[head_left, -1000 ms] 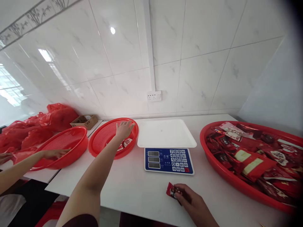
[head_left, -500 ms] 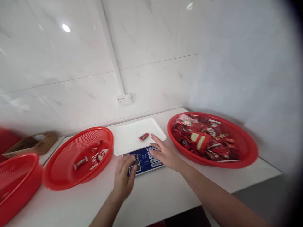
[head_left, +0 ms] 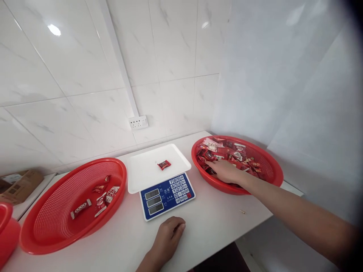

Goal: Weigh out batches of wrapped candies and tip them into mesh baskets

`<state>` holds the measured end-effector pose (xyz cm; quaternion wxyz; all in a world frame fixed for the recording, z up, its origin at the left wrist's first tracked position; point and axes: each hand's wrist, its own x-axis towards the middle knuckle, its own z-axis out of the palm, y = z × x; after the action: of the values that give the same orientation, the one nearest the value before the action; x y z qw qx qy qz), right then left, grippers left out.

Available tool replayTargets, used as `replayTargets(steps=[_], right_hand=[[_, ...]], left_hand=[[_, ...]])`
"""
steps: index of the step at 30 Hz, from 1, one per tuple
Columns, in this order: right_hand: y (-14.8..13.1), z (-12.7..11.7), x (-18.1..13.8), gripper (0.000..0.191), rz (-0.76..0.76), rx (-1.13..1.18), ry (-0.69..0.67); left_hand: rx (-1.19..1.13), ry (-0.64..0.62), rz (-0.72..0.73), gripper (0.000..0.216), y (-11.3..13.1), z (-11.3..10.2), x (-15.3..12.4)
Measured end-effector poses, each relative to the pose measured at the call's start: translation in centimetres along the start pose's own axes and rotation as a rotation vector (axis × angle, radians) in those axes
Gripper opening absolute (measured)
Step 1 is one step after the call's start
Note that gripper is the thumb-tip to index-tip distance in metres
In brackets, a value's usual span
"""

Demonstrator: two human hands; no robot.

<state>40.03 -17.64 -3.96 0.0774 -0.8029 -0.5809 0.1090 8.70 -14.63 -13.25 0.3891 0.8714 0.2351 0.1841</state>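
Head view: red packets (head_left: 238,154) close around the right fingers (head_left: 214,165).

Cannot see the fingertips of the right hand (head_left: 225,172), sunk among the packets (head_left: 239,154) on the right, nor tell whether gripping one. Cannot see inside the curled left hand (head_left: 169,235). Can follow the cardboard box (head_left: 27,186) and leftmost basket (head_left: 8,236) only to the picture's left edge. Cannot identify the tiny sliver (head_left: 242,212) near right.

The scale (head_left: 170,194) stands between left basket (head_left: 56,189) and right basket (head_left: 214,184); sweet (head_left: 164,164) on its tray (head_left: 144,166); wall (head_left: 176,53) behind.
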Motion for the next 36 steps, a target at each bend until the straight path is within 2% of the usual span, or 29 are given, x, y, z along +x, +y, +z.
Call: replayTargets(steps=[3,7,11,20,23,28,32,36], right_hand=[[0.2,-0.5,0.3,0.050,-0.018,0.022,0.000],[0.5,-3.1,0.4,0.039,-0.028,0.132,0.059],[0.8,-5.1,0.0,0.037,0.029,0.384,0.165],[1.3,-5.7,0.6,0.035,0.146,0.924,0.298],[-0.8,-6.0,0.9,0.029,0.128,1.153,0.254],[-7.5,-4.9,2.5,0.025,0.012,1.333,0.080],[-12.5,-2.2,4.8,0.024,-0.083,1.291,-0.026],[-14.5,0.1,6.5,0.022,-0.094,1.189,-0.026]], left_hand=[[-0.004,-0.005,-0.013,0.022,0.0,0.0,-0.1],[-0.012,-0.013,-0.019,0.021,0.1,0.0,-0.1],[-0.003,-0.012,-0.022,0.020,0.1,0.0,-0.1],[0.010,-0.014,-0.039,0.018,0.0,0.1,-0.1],[0.026,-0.010,-0.043,0.017,0.1,0.1,-0.2],[0.067,-0.013,-0.025,0.020,0.3,0.1,-0.4],[0.074,-0.007,-0.031,0.021,0.1,0.2,-0.5],[0.071,0.003,-0.012,0.022,-0.1,0.3,-0.6]])
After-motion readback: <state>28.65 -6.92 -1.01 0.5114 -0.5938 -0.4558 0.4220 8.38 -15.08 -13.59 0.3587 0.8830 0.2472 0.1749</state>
